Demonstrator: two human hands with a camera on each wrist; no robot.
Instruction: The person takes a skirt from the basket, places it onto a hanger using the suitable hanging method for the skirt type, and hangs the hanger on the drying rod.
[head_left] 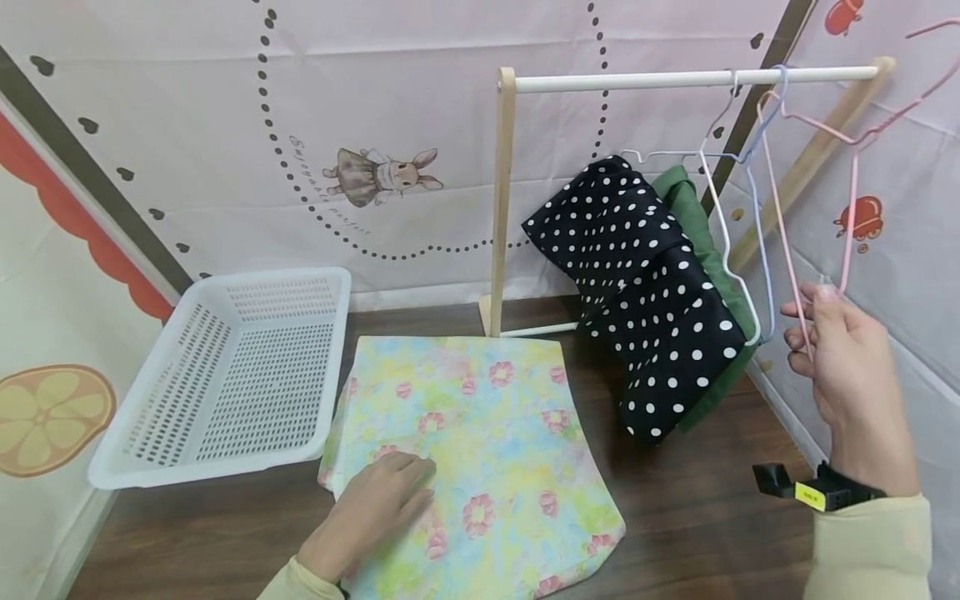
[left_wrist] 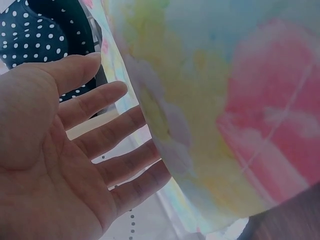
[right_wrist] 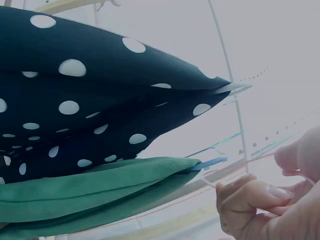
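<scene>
My right hand (head_left: 847,358) grips a pink hanger (head_left: 772,192) near its lower end, and its hook points to the upper right, away from the rail. In the right wrist view curled fingers (right_wrist: 260,195) pinch the thin pink wire. My left hand (head_left: 378,504) lies at the left part of a pastel floral cloth (head_left: 495,450) spread on the floor. The left wrist view shows its fingers (left_wrist: 107,132) nearly straight, some tips hidden by the cloth's edge. Beside the pink hanger hang a black polka-dot cloth (head_left: 645,283) on a white hanger (head_left: 720,208) and a green cloth (head_left: 686,204) on a blue hanger (head_left: 757,208).
A white rail (head_left: 622,82) on wooden posts (head_left: 504,200) carries the white and blue hangers. On the left a white perforated basket (head_left: 341,333) stands on the dark wooden floor (head_left: 697,508). Printed fabric walls (head_left: 450,100) enclose the back and sides.
</scene>
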